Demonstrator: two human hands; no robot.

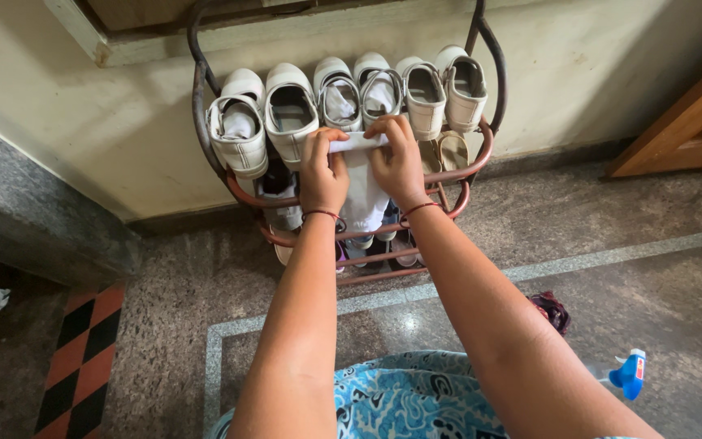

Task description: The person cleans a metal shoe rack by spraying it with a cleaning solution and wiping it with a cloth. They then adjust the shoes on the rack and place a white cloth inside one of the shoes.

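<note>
Blue patterned fabric [404,402] is seen at the frame's bottom edge, a blue spray bottle [629,374] on the granite floor [611,268] nearby. Both the left hand [322,171] and the right hand [398,162] are closed on a white sock [359,175], held against the metal shoe rack [481,158], below 6 white shoes [290,110].

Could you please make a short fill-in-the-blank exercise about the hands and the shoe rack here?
1. Both hands, left hand and right hand, hold a folded ____ cloth.
2. The top shelf of the rack holds ____ white shoes.
3. A spray bottle with a ____ head lies on the floor.

Missing words: white; six; blue
</note>
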